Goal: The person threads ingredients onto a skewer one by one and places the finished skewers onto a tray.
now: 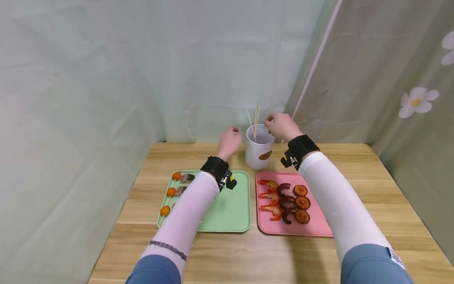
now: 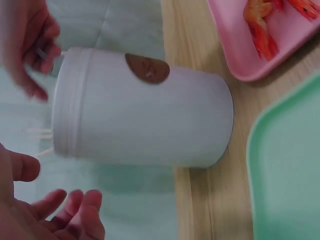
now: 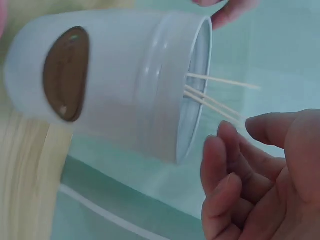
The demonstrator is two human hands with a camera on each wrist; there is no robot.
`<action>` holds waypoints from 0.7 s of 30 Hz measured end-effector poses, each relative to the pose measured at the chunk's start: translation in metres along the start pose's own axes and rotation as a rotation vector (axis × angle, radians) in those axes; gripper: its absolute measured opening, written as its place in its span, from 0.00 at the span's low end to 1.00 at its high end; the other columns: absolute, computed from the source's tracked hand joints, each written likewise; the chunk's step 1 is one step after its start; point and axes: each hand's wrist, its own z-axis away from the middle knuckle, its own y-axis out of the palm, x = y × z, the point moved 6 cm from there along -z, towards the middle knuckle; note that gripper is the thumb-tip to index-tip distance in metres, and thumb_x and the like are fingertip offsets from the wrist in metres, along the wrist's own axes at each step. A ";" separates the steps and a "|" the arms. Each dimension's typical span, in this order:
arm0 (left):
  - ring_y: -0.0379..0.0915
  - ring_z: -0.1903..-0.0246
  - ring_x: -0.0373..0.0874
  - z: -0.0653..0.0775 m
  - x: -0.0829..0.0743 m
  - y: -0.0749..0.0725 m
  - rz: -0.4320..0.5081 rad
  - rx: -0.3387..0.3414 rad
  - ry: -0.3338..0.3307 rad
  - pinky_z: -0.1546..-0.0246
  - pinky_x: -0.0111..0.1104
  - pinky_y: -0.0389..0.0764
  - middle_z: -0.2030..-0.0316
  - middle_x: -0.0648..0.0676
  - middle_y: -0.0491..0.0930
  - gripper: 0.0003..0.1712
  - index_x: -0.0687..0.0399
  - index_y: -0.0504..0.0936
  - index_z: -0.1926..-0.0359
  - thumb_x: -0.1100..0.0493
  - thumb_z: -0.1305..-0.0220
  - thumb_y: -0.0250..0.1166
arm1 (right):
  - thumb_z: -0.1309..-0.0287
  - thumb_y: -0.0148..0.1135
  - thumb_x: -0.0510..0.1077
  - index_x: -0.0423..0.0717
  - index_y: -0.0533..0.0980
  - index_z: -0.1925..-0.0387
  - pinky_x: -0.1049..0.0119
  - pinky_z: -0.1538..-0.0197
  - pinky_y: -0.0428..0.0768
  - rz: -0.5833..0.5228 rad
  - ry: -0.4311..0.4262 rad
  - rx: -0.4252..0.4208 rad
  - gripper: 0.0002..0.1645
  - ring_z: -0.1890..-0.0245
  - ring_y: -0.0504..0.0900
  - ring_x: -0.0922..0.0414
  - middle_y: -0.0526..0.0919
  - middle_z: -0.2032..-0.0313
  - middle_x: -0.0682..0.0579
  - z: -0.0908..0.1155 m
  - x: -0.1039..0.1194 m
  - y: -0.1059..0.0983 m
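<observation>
A white canister (image 1: 258,156) with a brown label stands at the back of the table. Several thin wooden skewers (image 1: 257,118) lean in it, their ends above the rim. To its left is my left hand (image 1: 229,142), fingers loosely bent and holding nothing, apart from the canister in the left wrist view. My right hand (image 1: 282,126) is over the canister's right rim. In the right wrist view, its thumb and fingertips (image 3: 227,131) are close to the skewer ends (image 3: 220,105), with a gap between them and no skewer visibly pinched.
On the left, a green tray (image 1: 232,221) holds skewered orange balls (image 1: 164,210) and grey pieces (image 1: 187,178), partly behind my left arm. The pink tray (image 1: 283,230) at right carries shrimp (image 1: 273,211), dark curled pieces (image 1: 286,202) and mushroom-like slices (image 1: 302,202). A curtain (image 1: 220,71) hangs behind the table.
</observation>
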 end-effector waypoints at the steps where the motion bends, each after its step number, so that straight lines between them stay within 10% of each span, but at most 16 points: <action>1: 0.77 0.40 0.58 -0.001 -0.003 0.005 -0.001 -0.004 -0.010 0.38 0.47 0.76 0.37 0.65 0.79 0.27 0.62 0.72 0.29 0.49 0.18 0.51 | 0.18 0.50 0.50 0.39 0.78 0.38 0.52 0.53 0.80 -0.041 0.018 -0.014 0.23 0.60 0.84 0.47 0.86 0.60 0.42 -0.005 0.000 0.002; 9: 0.68 0.32 0.64 0.003 -0.022 0.035 -0.112 -0.036 -0.042 0.32 0.51 0.71 0.33 0.69 0.74 0.33 0.66 0.75 0.30 0.46 0.12 0.37 | 0.16 0.50 0.52 0.39 0.75 0.31 0.60 0.55 0.78 -0.347 0.068 -0.131 0.27 0.64 0.87 0.46 0.85 0.60 0.41 -0.029 0.007 0.013; 21: 0.74 0.40 0.65 0.011 -0.021 0.040 -0.200 -0.154 -0.054 0.44 0.59 0.78 0.40 0.67 0.73 0.26 0.54 0.77 0.31 0.50 0.12 0.39 | 0.18 0.53 0.50 0.39 0.79 0.43 0.63 0.59 0.76 -0.355 0.081 -0.169 0.19 0.75 0.83 0.58 0.86 0.64 0.44 -0.029 0.012 0.020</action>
